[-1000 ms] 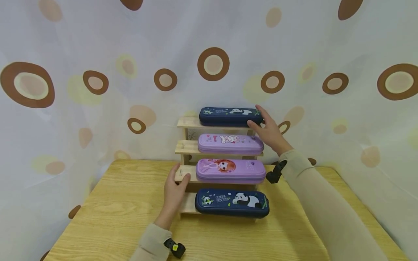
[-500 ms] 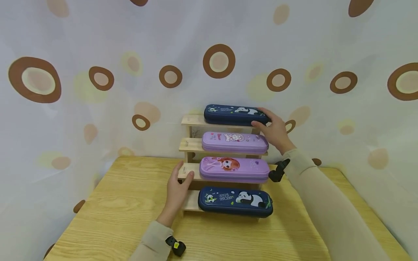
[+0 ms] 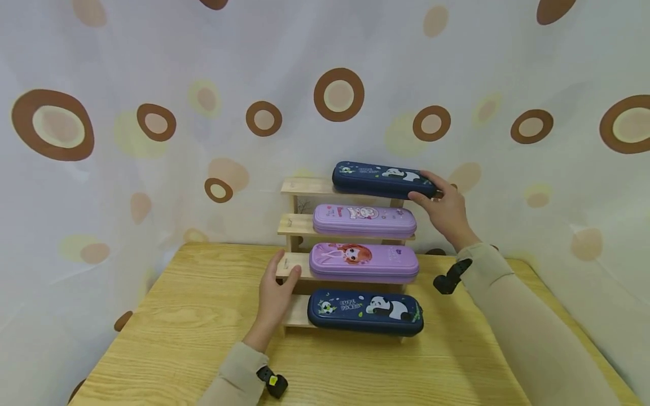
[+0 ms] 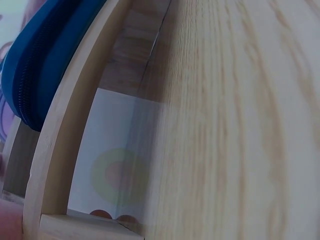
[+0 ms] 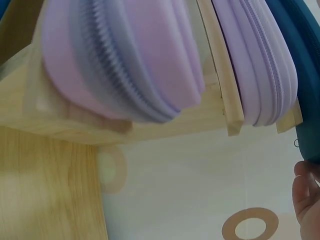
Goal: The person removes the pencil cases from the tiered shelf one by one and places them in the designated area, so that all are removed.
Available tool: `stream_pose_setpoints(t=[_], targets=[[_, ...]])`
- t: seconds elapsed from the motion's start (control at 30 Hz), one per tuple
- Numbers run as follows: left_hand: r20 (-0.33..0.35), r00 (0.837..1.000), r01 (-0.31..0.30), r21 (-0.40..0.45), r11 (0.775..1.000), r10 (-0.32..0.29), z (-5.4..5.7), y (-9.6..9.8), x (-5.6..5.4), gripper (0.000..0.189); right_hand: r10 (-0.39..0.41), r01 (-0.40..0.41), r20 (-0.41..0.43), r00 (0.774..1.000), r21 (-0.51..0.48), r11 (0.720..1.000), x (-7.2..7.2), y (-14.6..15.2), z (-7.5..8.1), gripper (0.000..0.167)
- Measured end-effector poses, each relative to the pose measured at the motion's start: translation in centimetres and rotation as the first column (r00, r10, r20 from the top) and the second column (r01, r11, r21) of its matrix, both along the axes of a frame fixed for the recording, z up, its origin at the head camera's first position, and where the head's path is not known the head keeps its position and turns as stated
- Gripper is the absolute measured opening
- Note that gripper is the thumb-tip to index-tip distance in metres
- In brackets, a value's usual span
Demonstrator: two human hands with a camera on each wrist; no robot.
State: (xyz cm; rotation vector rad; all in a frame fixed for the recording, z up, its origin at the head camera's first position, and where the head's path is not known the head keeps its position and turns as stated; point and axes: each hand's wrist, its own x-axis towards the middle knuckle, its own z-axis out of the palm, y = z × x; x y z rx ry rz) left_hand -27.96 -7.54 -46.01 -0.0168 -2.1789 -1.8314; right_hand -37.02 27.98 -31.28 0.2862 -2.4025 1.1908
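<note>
In the head view, a stepped wooden stand (image 3: 304, 185) holds pencil cases on its tiers. My right hand (image 3: 447, 211) grips the right end of the top navy panda pencil case (image 3: 378, 179), thumb in front and fingers behind. That case overhangs the top board's right end and tilts slightly. My left hand (image 3: 272, 296) holds the left end of the stand's second-lowest board between thumb and fingers. In the right wrist view, fingertips (image 5: 302, 187) touch the navy case's end. Only a sliver of the left hand shows in the left wrist view.
Below the top tier lie a lilac pencil case (image 3: 364, 220), a pink-purple case with a red-haired girl (image 3: 364, 263) and another navy panda case (image 3: 365, 312). The stand rests on a wooden table (image 3: 203, 304). A spotted cloth (image 3: 294, 51) hangs behind.
My right hand has slid the top navy panda pencil case to the right along its board, and its right end has angled slightly towards me. The left hand stays at the stand.
</note>
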Motion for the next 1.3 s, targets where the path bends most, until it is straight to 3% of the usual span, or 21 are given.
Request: stream_pose_setpoints(t=[0.63,0.8,0.97,1.1,1.3], targets=[[0.010,1.000,-0.002,0.009,1.000,0.002,-0.1,0.1,0.2,0.063,-0.104,0.103,-0.016,0.994,-0.047,0.994,3.9,5.3,-1.3,0.065],[0.005,1.000,0.001,0.008,1.000,-0.001,-0.2,0.0,0.1,0.063,-0.121,0.124,0.051,0.991,-0.065,0.990,4.9,7.0,-1.7,0.067],[0.005,1.000,0.027,0.023,0.999,-0.027,-0.1,0.1,-0.1,0.064,-0.110,0.125,0.104,0.988,-0.149,0.981,5.9,8.6,-2.1,0.066],[0.003,1.000,0.028,0.022,0.999,-0.028,0.0,0.2,-0.2,0.064,-0.119,0.135,0.088,0.989,-0.201,0.970,6.5,9.6,-2.9,0.066],[-0.004,1.000,0.023,0.012,1.000,-0.023,-0.2,0.1,-0.1,0.064,-0.218,0.220,0.034,0.975,-0.130,0.967,7.5,11.4,-3.8,0.063]])
